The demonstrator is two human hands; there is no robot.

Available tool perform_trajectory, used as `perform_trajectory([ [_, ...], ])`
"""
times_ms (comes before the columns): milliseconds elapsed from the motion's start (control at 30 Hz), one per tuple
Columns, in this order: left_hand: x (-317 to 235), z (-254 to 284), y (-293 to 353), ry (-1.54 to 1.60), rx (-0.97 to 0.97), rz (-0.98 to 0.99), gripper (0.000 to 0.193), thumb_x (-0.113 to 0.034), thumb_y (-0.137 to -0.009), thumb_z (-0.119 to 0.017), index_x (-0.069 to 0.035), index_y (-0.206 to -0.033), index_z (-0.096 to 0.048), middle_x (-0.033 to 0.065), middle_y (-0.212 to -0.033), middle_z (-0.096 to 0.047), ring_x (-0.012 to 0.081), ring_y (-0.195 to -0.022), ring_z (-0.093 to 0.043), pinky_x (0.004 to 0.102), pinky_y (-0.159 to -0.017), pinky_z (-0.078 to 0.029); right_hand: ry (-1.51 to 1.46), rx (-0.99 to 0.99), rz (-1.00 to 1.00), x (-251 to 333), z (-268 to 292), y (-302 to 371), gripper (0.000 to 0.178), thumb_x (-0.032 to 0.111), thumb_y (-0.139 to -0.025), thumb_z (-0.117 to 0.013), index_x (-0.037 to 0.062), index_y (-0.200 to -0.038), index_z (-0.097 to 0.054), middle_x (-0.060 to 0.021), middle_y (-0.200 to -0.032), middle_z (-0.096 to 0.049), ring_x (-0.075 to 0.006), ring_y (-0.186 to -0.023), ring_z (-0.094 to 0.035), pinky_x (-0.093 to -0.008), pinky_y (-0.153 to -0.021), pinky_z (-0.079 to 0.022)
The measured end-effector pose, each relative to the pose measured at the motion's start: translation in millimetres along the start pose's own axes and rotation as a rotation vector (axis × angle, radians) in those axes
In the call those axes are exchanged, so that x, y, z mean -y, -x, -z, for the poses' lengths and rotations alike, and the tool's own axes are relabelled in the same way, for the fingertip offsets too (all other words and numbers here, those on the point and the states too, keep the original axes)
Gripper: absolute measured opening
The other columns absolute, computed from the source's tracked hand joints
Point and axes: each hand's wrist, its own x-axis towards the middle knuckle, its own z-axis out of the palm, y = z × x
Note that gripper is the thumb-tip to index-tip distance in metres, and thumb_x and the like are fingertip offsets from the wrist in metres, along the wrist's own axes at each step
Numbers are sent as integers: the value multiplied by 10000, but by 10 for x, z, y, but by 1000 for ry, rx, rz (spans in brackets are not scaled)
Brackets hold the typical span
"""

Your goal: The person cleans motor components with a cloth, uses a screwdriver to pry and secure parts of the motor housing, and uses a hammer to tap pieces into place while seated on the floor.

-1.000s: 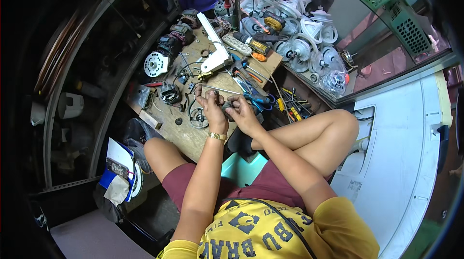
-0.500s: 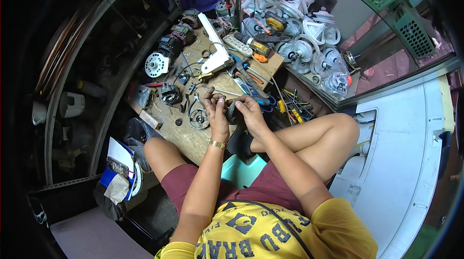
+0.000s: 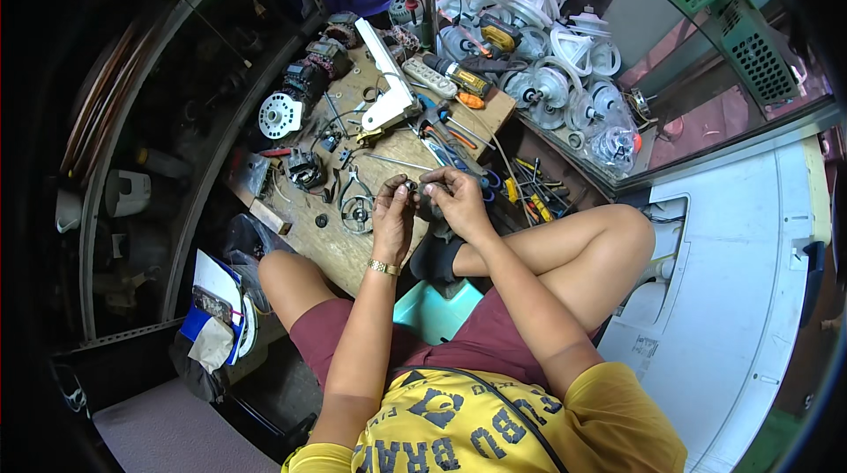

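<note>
My left hand (image 3: 394, 219) is raised over the wooden bench, its thumb and fingers pinched on a small dark round part (image 3: 411, 186). Close beside it, my right hand (image 3: 459, 205) is closed on a dark grey, soft-looking piece (image 3: 429, 207), possibly cloth; the fingers cover much of it. The fingertips of both hands nearly meet. Left of my hands, a metal frame with a round hub (image 3: 356, 213) lies on the bench. A small black ring (image 3: 321, 221) sits beyond it, and an open motor part with dark windings (image 3: 306, 169) stands farther back.
A white L-shaped arm (image 3: 389, 89), a power strip (image 3: 430, 78), a yellow-black power tool (image 3: 469, 78) and pliers crowd the wooden bench (image 3: 331, 251). Clear plastic parts are heaped at the far right. Metal shelving runs along the left; a white panel (image 3: 706, 296) stands right.
My hands have drawn closer together, the left fingers now curled around the small round part, which shows more plainly. The view has shifted slightly.
</note>
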Motion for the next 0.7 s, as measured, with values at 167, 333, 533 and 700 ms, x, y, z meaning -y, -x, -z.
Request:
perform_trajectory([
  [167,37,-20,7,-97,-43,-10,216,-110,-1005,-636,-59,-1208,-584,31,-992,-632,134,-873,-611,278,-811,-506,-26,3,-32,24,26,-16,115,-56,-899,-670,-41,-1008,-702,-67,-898,-724,-108,-768,-664,-249,-683,-532],
  [333,90,-11,10,-115,-61,-56,198,-80,-994,-645,-47,-1184,-598,35,-987,-642,123,-847,-611,250,-777,-503,254,-76,134,90,-14,25,69,-48,-846,-707,-44,-914,-723,-95,-870,-729,-153,-774,-689,-288,-718,-545],
  [533,76,-14,9,-203,-72,-80,187,-77,-980,-670,-27,-1153,-620,36,-976,-668,104,-823,-616,236,-750,-501,441,-100,299,197,-20,66,107,-54,-800,-713,-45,-907,-721,-129,-901,-722,-233,-857,-702,-324,-787,-540],
  [700,80,20,7,-269,-106,-101,179,-77,-971,-684,-8,-1129,-633,42,-983,-683,98,-843,-625,238,-759,-508,176,-180,201,128,-100,74,158,-72,-820,-713,-52,-976,-712,-90,-914,-727,-152,-901,-683,-290,-801,-545],
])
